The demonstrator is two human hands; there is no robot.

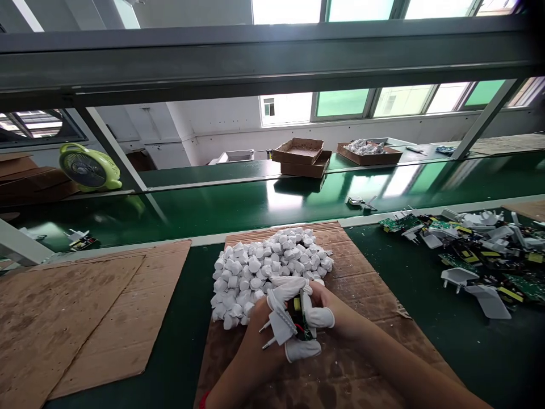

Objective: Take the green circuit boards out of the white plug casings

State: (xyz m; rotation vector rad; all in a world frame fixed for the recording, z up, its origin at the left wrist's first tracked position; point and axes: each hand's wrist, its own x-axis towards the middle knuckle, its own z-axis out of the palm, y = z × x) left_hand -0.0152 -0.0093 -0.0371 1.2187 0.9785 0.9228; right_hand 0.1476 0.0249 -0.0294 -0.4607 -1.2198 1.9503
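Both of my hands meet over the brown cardboard sheet (353, 272), with white covers on several fingers. Between them is a charger circuit board (300, 318) with a yellow-wrapped part and a red wire. A white two-pin plug housing (281, 324) is beside the board, its pins pointing left. My left hand (272, 318) grips this plug assembly from the left and below. From the right, my right hand (321, 309) closes its covered fingers on the board's edge. A heap of small white caps (264, 267) lies just beyond my hands.
Loose circuit boards with white plug housings (489, 244) are piled at the right. Another cardboard sheet (106, 307) lies at the left. Beyond runs a green conveyor belt (221, 204), with a green fan (90, 167), cardboard trays (300, 153) and a metal frame bar (272, 62) overhead.
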